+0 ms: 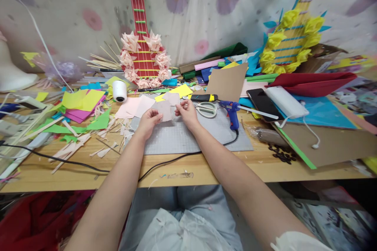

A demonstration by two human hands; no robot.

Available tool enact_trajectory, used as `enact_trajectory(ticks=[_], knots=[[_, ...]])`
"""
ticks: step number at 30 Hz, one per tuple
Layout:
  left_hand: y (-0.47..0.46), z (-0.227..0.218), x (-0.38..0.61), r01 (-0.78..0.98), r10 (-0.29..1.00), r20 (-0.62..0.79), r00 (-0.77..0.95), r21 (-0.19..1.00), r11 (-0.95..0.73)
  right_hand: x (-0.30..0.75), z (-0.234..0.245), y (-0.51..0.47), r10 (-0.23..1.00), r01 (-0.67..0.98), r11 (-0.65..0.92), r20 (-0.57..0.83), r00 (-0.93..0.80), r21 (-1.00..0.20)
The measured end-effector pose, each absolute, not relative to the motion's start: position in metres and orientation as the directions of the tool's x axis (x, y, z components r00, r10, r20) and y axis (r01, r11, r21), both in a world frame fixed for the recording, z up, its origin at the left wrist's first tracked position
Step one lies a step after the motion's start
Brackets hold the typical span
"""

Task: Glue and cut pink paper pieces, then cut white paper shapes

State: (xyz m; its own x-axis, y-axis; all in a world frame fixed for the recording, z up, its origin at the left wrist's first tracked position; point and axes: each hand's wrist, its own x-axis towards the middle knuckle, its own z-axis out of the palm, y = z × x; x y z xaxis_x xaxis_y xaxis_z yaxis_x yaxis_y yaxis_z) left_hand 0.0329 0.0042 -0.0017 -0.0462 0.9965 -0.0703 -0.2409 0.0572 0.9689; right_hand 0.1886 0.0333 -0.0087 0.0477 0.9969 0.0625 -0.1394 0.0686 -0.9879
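Pinched between the thumb and fingers of my left hand (pixel 149 122) is a small pale pink paper square (pixel 164 111), held up over the grey cutting mat (pixel 176 139). My right hand (pixel 187 114) is closed at the right side of this paper, thumb against forefinger; its exact grip is hard to make out. More pale pink paper sheets (pixel 129 107) lie behind my left hand. Just right of my right hand are scissors (pixel 206 110) with pale handles and a black-and-yellow utility knife (pixel 203 97). A blue glue gun (pixel 232 113) rests at the mat's right side.
A red paper guitar with pink flowers (pixel 144 62) and a yellow one (pixel 290 43) stand at the back. Coloured paper scraps (pixel 82 104) lie left, near a white roll (pixel 119 91). A black cord (pixel 167 161) crosses the front. A phone (pixel 262 104) and white power bank (pixel 287 102) lie right.
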Motion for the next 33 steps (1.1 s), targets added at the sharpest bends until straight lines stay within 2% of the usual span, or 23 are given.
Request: enact_trajectory(ticks=[6,9,14,17,22,27,29,33], knots=[[0.003,0.0,0.034,-0.225,0.999,-0.051,-0.015,0.973,0.046,0.183,-0.009,0.027,0.969,0.013,0.246,0.245,-0.034,-0.969],[0.002,0.002,0.035,-0.247,0.997,-0.075,0.004,0.966,0.073,0.179,-0.01,0.026,0.971,0.033,0.239,0.239,-0.023,-0.97],[0.0,0.005,0.038,-0.279,0.994,-0.112,0.017,0.954,0.113,0.183,-0.007,0.03,0.989,-0.101,0.144,0.139,0.051,-0.984],[0.0,0.004,0.038,-0.282,0.994,-0.109,0.008,0.953,0.107,0.185,-0.006,0.029,0.986,-0.13,0.154,0.143,0.084,-0.98],[0.0,0.002,0.038,-0.254,0.995,-0.097,0.024,0.962,0.099,0.184,-0.01,0.027,0.963,-0.01,0.27,0.27,-0.014,-0.963],[0.002,-0.002,0.037,-0.236,0.996,-0.082,0.042,0.968,0.089,0.192,-0.011,0.032,0.954,0.039,0.23,0.233,0.187,-0.973],[0.002,-0.003,0.037,-0.222,0.996,-0.075,0.043,0.972,0.082,0.197,-0.01,0.033,0.946,0.081,0.234,0.246,0.213,-0.969],[0.002,-0.003,0.037,-0.194,0.996,-0.069,0.051,0.978,0.078,0.197,-0.009,0.03,0.946,0.094,0.311,0.317,0.064,-0.946]])
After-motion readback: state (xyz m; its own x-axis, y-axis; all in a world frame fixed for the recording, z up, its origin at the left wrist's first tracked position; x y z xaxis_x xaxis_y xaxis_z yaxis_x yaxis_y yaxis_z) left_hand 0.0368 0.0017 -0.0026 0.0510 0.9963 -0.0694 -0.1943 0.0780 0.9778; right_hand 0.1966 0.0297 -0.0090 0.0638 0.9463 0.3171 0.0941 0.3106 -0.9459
